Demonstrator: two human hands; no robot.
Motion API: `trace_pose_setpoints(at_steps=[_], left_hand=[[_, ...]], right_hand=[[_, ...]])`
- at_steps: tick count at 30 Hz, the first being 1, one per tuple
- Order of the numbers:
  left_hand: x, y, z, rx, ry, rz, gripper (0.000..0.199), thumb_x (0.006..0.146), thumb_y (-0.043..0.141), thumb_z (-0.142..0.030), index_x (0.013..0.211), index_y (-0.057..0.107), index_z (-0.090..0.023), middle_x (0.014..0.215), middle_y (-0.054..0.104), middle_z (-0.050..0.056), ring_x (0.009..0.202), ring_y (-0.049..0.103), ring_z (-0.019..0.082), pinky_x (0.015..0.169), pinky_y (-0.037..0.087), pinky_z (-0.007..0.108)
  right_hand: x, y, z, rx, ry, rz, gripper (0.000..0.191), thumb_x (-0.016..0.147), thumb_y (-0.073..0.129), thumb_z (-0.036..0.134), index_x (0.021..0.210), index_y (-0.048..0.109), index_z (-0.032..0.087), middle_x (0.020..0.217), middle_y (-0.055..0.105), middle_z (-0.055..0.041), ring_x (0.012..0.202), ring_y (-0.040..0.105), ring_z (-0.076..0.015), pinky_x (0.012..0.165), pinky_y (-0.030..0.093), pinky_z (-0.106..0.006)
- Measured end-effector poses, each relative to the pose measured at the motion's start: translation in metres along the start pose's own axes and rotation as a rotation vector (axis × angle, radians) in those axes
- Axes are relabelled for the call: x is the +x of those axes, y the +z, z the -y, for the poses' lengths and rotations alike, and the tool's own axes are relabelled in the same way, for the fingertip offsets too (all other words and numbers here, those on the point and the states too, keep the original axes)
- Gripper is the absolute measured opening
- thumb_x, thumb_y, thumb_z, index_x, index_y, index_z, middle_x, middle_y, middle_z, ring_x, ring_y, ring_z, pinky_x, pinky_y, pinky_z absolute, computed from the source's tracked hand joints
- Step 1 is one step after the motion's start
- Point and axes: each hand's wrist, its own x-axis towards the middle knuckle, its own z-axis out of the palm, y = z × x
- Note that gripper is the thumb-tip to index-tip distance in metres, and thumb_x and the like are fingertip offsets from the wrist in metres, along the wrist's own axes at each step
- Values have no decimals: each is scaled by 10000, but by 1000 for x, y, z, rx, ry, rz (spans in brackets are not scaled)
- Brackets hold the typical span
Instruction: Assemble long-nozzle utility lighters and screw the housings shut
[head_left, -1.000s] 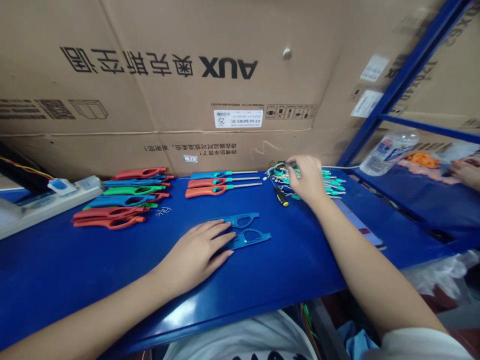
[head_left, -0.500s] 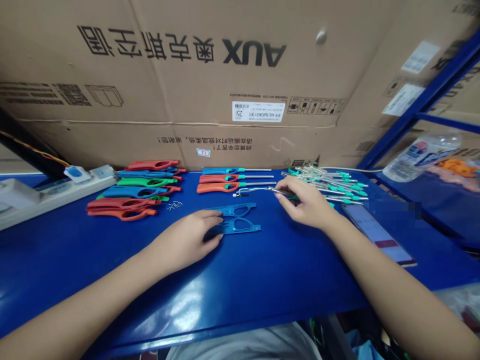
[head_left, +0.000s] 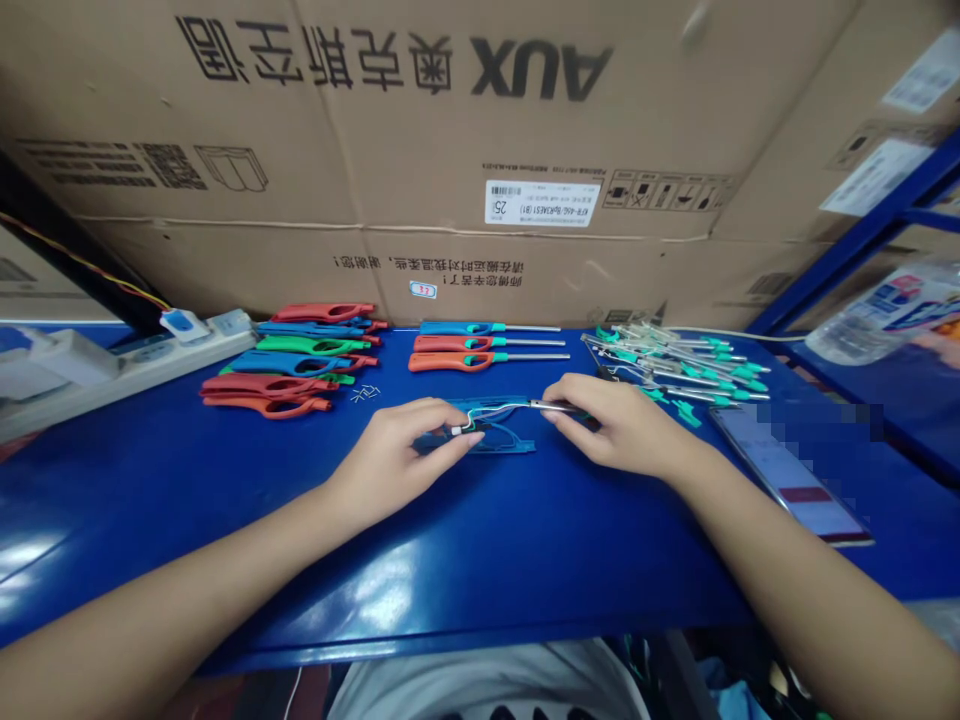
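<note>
Two blue handle halves (head_left: 517, 446) lie on the blue table, partly covered by my hands and the wires. My right hand (head_left: 611, 425) is closed on a metal rod (head_left: 546, 405) above their right end. Thin wires (head_left: 491, 411) run left from the rod to a small black and white part (head_left: 459, 430). My left hand (head_left: 401, 450) pinches that part between thumb and fingers, over the left end of the halves. Behind lie three assembled lighters (head_left: 450, 343), one blue and two red-orange, with metal tubes pointing right.
Coloured handles (head_left: 300, 360) are stacked at the left, beside small pins (head_left: 365, 394) and a power strip (head_left: 142, 362). Rods with green parts (head_left: 690, 365) are piled at the right, near a phone (head_left: 795, 475) and a bottle (head_left: 862, 315). A large carton (head_left: 420, 130) stands behind.
My right hand has brought the rod and wires over the blue halves. My left hand has moved off the halves and taken hold of the wired part. The view has shifted.
</note>
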Motion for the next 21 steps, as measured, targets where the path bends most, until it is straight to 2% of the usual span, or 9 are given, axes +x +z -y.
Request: trace_pose_setpoints(at_steps=[5, 9, 14, 21], left_hand=[[0, -4, 0, 144, 59, -90, 114, 926, 687, -284, 908, 662, -174, 865, 713, 1, 762, 662, 121, 730, 512, 226], [1, -6, 1, 206, 20, -120, 138, 925, 687, -302, 889, 640, -178, 823, 696, -18, 719, 654, 111, 690, 512, 207], [2, -5, 4, 147, -44, -105, 125, 920, 692, -300, 898, 664, -181, 783, 694, -33, 666, 649, 99, 656, 513, 190], [3, -4, 12, 156, -17, -18, 147, 947, 654, -290, 996, 727, -173, 924, 757, 24, 754, 687, 133, 715, 539, 238]], right_hand=[[1, -1, 2, 49, -2, 153, 246, 1034, 464, 307, 1141, 663, 207, 1068, 695, -55, 938, 659, -173, 793, 500, -292], [2, -2, 5, 121, -8, 208, 264, 1041, 458, 320, 1136, 680, 214, 1063, 685, -50, 941, 645, -164, 801, 486, -285], [1, -2, 9, 166, -23, 242, 250, 1036, 458, 315, 1114, 669, 205, 1037, 688, -50, 923, 636, -165, 806, 464, -288], [1, -6, 8, 185, 153, 293, 188, 986, 541, 386, 982, 597, 206, 844, 667, -8, 709, 578, -143, 644, 394, -265]])
